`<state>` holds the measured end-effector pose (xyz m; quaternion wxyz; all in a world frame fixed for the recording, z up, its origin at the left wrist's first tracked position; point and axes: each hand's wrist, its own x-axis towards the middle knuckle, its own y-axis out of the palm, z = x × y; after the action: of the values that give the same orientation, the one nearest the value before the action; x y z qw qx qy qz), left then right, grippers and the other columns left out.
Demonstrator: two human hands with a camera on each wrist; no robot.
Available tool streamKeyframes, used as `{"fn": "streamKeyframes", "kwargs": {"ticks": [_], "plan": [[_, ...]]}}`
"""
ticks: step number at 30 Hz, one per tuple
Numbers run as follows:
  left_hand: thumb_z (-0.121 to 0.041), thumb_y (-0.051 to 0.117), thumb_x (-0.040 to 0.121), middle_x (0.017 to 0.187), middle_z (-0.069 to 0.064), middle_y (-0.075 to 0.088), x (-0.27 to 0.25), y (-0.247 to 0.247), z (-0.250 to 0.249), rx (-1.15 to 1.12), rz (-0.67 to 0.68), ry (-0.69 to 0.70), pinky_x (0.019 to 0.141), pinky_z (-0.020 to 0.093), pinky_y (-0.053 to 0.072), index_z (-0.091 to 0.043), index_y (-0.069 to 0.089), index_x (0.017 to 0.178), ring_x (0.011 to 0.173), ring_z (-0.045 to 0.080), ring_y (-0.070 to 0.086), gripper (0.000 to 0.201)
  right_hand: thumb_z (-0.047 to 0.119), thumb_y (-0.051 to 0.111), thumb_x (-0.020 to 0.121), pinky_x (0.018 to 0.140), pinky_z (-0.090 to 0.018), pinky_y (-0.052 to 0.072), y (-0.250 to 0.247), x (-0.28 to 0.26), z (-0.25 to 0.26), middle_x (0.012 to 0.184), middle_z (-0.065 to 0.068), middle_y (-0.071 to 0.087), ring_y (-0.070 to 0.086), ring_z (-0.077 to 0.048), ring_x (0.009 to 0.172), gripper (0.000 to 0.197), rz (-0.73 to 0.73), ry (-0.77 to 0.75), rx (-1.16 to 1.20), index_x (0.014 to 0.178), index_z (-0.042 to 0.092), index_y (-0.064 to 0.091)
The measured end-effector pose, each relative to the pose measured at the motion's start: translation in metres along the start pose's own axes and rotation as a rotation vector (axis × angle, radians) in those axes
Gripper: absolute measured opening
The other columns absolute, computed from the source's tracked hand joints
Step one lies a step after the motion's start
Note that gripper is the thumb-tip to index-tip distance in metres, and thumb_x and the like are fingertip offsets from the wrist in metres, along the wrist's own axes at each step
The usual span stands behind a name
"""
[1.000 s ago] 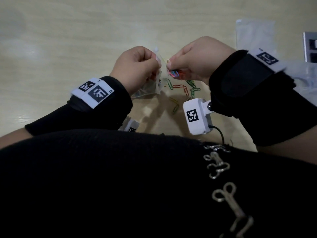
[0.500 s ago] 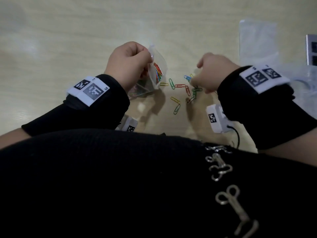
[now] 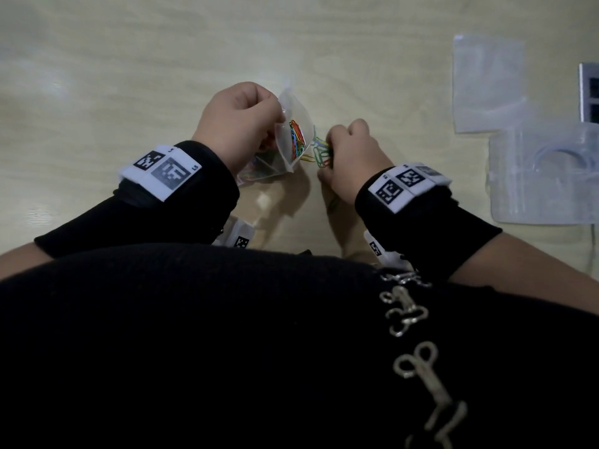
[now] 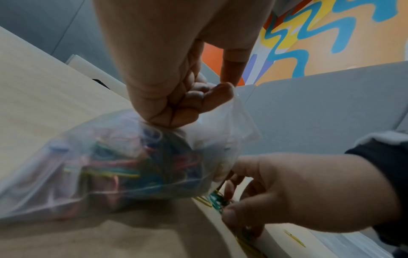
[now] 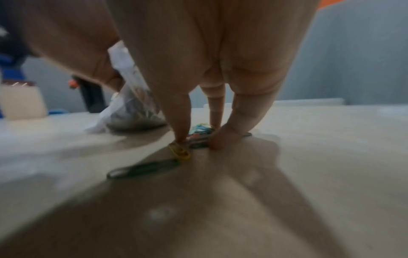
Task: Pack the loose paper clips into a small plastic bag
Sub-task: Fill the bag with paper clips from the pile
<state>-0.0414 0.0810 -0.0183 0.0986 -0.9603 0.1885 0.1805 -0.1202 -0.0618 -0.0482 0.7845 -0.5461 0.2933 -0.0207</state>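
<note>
My left hand (image 3: 240,124) pinches the rim of a small clear plastic bag (image 3: 293,137) that holds several coloured paper clips; the bag hangs tilted, its bottom near the table. In the left wrist view the fingers (image 4: 176,97) bunch the bag (image 4: 132,165) at its top. My right hand (image 3: 350,157) is down on the table just right of the bag, thumb and fingertips closing round a cluster of loose clips (image 3: 321,150). The right wrist view shows the right hand (image 5: 198,139) pinching that cluster (image 5: 198,132), with a yellow clip (image 5: 180,151) and a green clip (image 5: 143,169) lying in front.
The light wooden table (image 3: 129,59) carries spare empty plastic bags (image 3: 486,82) at the far right. A clear plastic pack (image 3: 544,176) lies nearer me, and a grey object (image 3: 590,92) sits at the right edge. One yellow clip (image 4: 294,235) lies apart.
My right hand left the bag's mouth, dropped to the table and swept the scattered clips together toward the bag. My left hand kept the bag and turned it upright.
</note>
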Motion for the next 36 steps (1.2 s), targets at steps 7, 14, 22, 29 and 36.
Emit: {"fn": "streamKeyframes", "kwargs": {"ticks": [7,14,22,29,36], "plan": [[-0.017,0.06,0.062,0.047,-0.006,0.053,-0.001,0.0,0.0,-0.009,0.027,0.002,0.052,0.022,0.039,-0.016,0.057,0.063,0.042,0.011,0.046,0.003,-0.002,0.044,0.087,0.074,-0.036,0.041,-0.001,0.009,-0.002,0.112,-0.018,0.05,0.057,-0.037,0.097,0.026,-0.074,-0.153,-0.142,0.109,0.006,0.056],[-0.019,0.061,0.062,0.046,-0.007,0.054,-0.001,-0.001,0.0,0.008,0.031,0.005,0.055,0.023,0.039,-0.018,0.058,0.061,0.043,0.012,0.047,0.003,0.019,0.059,0.085,0.075,-0.025,0.045,-0.021,0.02,-0.013,0.086,-0.007,0.07,0.065,-0.026,0.089,0.013,-0.002,-0.02,-0.046,0.083,0.012,0.07],[-0.022,0.062,0.062,0.054,-0.002,0.056,-0.001,0.002,-0.001,0.032,0.04,0.001,0.058,0.025,0.041,-0.021,0.059,0.061,0.048,0.014,0.048,0.003,0.013,0.071,0.081,0.058,-0.025,0.056,-0.069,-0.007,0.015,0.056,-0.003,0.063,0.059,-0.009,0.043,0.016,0.028,-0.029,0.716,0.066,0.009,0.065],[-0.018,0.059,0.064,0.048,-0.005,0.053,-0.002,-0.002,-0.004,-0.004,-0.018,-0.009,0.051,0.022,0.038,-0.018,0.057,0.061,0.042,0.012,0.046,0.004,0.023,0.056,0.088,0.057,-0.022,0.054,-0.063,-0.007,0.035,0.076,-0.001,0.072,0.07,-0.017,0.068,0.02,-0.062,-0.147,0.473,0.082,0.011,0.071],[-0.022,0.053,0.062,0.045,-0.011,0.044,0.003,-0.011,-0.007,0.003,-0.185,0.007,0.055,0.025,0.034,-0.023,0.055,0.051,0.05,0.014,0.04,0.012,0.029,0.041,0.096,0.106,-0.033,0.035,-0.019,0.018,0.002,0.143,-0.013,0.043,0.043,-0.029,0.13,0.042,-0.003,-0.226,0.065,0.137,0.019,0.046]]}}
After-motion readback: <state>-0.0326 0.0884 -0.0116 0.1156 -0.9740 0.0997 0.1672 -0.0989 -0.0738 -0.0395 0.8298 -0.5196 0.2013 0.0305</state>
